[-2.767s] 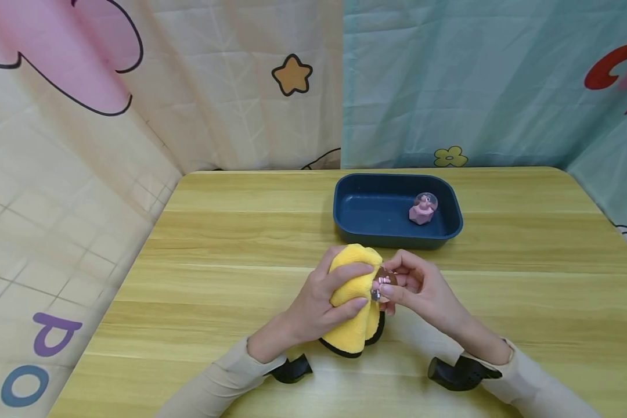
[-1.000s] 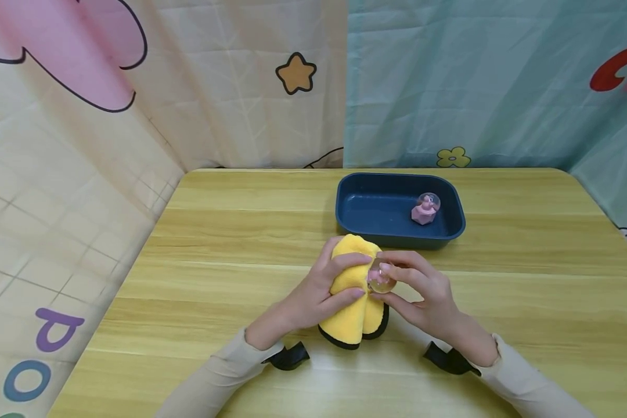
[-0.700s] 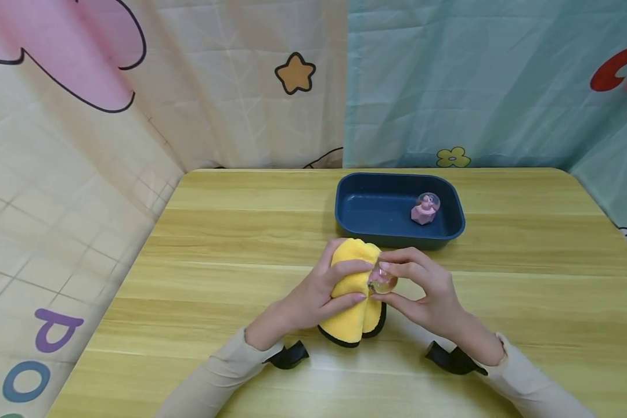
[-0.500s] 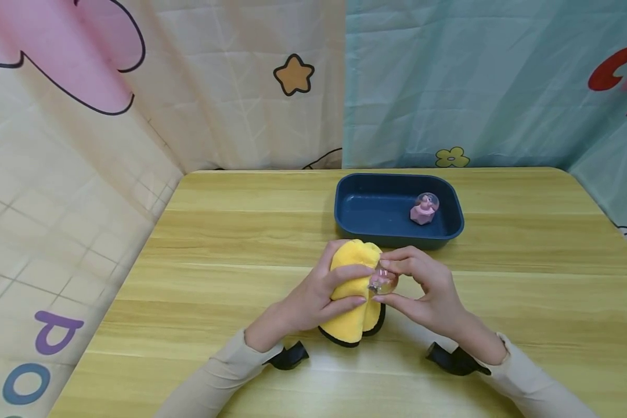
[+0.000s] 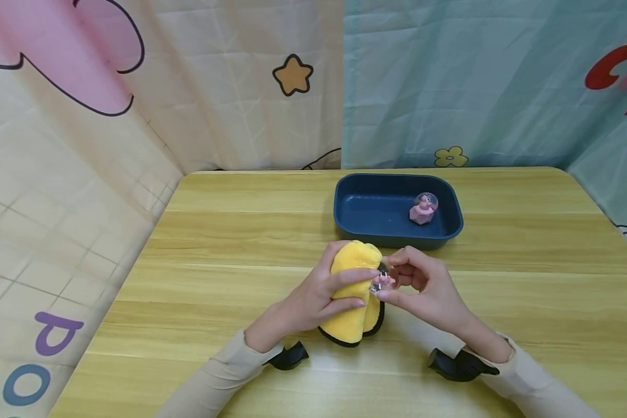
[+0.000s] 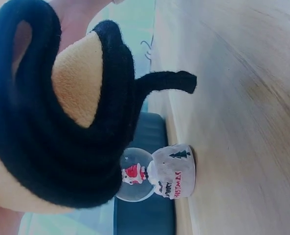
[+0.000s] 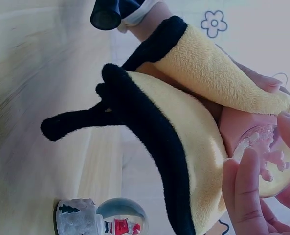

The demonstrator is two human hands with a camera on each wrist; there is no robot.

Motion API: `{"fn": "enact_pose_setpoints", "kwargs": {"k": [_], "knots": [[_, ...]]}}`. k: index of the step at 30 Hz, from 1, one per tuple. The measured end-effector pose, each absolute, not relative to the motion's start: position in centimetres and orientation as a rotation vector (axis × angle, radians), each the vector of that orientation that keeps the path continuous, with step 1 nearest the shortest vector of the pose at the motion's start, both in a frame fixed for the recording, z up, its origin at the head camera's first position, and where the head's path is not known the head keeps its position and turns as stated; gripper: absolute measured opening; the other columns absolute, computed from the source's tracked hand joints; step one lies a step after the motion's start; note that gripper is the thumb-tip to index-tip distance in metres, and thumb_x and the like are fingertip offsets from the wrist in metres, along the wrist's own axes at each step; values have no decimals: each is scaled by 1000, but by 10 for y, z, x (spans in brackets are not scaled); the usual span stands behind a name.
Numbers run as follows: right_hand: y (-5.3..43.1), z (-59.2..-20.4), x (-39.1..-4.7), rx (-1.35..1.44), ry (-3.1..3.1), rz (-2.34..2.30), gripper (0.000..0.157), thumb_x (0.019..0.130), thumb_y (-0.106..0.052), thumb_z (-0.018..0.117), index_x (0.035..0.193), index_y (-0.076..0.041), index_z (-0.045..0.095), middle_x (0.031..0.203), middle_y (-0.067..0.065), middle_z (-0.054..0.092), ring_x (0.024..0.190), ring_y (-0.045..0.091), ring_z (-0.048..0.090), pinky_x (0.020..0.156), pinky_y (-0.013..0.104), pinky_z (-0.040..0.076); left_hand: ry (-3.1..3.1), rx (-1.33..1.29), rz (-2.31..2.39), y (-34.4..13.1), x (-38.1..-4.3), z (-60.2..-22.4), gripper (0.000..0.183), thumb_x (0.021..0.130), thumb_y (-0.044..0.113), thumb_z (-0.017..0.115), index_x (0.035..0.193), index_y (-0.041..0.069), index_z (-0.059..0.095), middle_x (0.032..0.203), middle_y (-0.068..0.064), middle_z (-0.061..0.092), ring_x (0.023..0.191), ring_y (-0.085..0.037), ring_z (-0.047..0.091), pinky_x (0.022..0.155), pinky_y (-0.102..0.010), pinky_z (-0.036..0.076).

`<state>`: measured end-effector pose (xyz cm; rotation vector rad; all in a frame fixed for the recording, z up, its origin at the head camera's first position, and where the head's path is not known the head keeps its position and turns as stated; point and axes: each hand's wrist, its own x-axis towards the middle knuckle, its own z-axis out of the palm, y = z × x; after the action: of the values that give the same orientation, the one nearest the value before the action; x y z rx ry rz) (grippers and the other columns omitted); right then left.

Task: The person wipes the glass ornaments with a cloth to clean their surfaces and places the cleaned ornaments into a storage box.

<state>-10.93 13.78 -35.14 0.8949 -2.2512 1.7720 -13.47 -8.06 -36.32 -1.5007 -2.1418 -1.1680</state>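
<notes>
My left hand (image 5: 313, 296) grips a folded yellow cloth (image 5: 349, 325) with black edging, above the table. Wrapped in that cloth is the pink base (image 7: 240, 125) of a small snow globe, whose clear dome (image 5: 385, 281) with a pink figure pokes out to the right. Thumb and fingers of my right hand (image 5: 431, 287) pinch the dome. On the table stands another snow globe (image 6: 174, 171) with a white Christmas base and a red figure, seen in both wrist views but hidden in the head view. A pink snow globe (image 5: 422, 210) sits inside the blue tray.
The dark blue tray (image 5: 366, 235) stands toward the back of the wooden table (image 5: 230, 232), just beyond my hands. Printed curtains (image 5: 214, 104) hang behind and at both sides. Black wrist mounts (image 5: 288, 355) sit under both sleeves.
My right hand's fingers have shifted round the dome and curled more, and the snow globe has turned in the cloth. The left hand keeps its grip almost in place.
</notes>
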Motion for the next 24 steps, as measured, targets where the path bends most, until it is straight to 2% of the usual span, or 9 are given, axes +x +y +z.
{"fn": "enact_pose_setpoints", "kwargs": {"k": [8,16,20,24], "knots": [[136,-352,-109,929,-2179,1848,37,69,15,72,102,7,56,95,-2,60,73,7,57,69,17,55,-2156,-1488,-1201,-81,-134,-365,36,95,44,43,123,21,44,132,-19,31,113,-25,45,91,-30,46],[132,-353,-108,936,-2190,1758,43,66,15,74,104,8,55,101,-9,59,77,4,59,72,16,54,-2147,-1473,-1326,-83,-134,-365,35,95,42,44,122,20,44,131,-19,31,114,-25,44,92,-30,47],[129,-354,-108,1032,-2069,1684,42,66,12,76,103,8,58,98,0,60,80,6,58,76,14,53,-2124,-1476,-1337,-83,-133,-364,35,95,42,43,122,19,44,130,-19,32,114,-25,43,94,-31,45],[126,-356,-109,1127,-1934,1502,37,75,-8,76,102,11,58,95,13,60,83,7,56,77,11,51,-2099,-1488,-1342,-82,-133,-362,36,95,42,43,121,17,45,129,-18,33,114,-24,43,95,-31,44]]}}
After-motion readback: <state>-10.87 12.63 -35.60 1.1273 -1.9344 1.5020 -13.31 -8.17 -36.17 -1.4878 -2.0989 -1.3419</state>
